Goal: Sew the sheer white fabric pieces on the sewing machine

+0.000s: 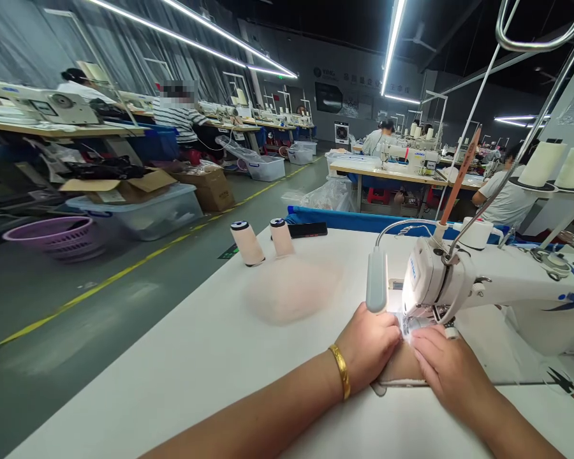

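A beige piece of fabric (404, 364) lies under the needle area of a white sewing machine (421, 274), lit by its lamp. My left hand (369, 347), with a gold bracelet at the wrist, is curled closed at the fabric's left edge, close to the presser foot. On the other side, my right hand (452, 366) presses its fingers together on the fabric, thumb nearer to me. The fingertips and the cloth right at the needle are partly hidden. A grey lamp head (377, 280) on a bendable metal neck stands just above my left hand.
Sheer pale fabric (294, 290) lies on the white table (196, 357), left of the machine. Two thread cones (247, 243) and a black box (309, 229) stand behind it. Red-handled snips (571, 389) rest at right. Other people sit at machines beyond; a purple basket (57, 239) is on the floor.
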`<action>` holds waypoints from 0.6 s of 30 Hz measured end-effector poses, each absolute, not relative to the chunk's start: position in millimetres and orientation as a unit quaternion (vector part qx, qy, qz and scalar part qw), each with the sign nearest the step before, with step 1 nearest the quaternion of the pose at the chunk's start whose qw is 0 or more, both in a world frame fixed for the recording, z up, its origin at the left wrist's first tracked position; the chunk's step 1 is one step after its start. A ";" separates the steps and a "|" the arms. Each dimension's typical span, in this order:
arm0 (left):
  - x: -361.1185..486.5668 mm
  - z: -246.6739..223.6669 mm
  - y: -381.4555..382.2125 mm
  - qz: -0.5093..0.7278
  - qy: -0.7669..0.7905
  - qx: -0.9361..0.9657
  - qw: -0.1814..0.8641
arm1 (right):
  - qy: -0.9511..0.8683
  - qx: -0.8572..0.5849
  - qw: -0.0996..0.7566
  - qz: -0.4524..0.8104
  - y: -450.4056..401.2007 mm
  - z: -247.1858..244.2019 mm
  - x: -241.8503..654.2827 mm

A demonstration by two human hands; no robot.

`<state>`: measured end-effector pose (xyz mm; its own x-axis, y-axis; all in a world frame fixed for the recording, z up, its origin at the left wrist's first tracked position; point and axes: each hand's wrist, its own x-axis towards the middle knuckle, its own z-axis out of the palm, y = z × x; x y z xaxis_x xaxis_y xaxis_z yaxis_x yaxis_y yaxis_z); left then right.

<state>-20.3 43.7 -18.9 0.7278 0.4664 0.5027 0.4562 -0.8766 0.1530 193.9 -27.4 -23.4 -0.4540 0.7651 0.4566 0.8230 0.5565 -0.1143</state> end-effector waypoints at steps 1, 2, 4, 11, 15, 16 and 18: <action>-19.9 -18.0 44.3 0.268 0.252 0.930 0.011 | -0.847 -0.473 0.234 -0.063 -26.7 -23.5 193.8; -19.4 -16.7 45.3 0.263 0.256 0.930 0.016 | -0.844 -0.480 0.233 -0.063 -26.0 -24.0 193.7; -17.9 -12.8 49.0 0.246 0.275 0.928 0.049 | -0.838 -0.491 0.229 -0.064 -24.7 -25.7 193.8; 2.4 -5.9 90.6 0.218 0.444 0.850 0.182 | -0.829 -0.506 0.224 -0.081 -21.3 -34.8 195.8; 17.1 -8.9 109.0 0.199 0.484 0.809 0.269 | -0.826 -0.511 0.226 -0.082 -21.4 -35.4 194.9; 19.5 -9.6 110.6 0.194 0.488 0.799 0.294 | -0.825 -0.511 0.229 -0.081 -21.6 -35.3 194.7; 22.4 -11.4 111.8 0.200 0.493 0.773 0.345 | -0.825 -0.508 0.235 -0.080 -22.2 -35.4 194.5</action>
<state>22.4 111.8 -11.4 0.4332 0.9008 -0.0307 0.6249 -0.2757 0.7304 194.5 -22.2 -35.4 -0.3729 0.8009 0.4685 0.8762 0.4701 -0.1060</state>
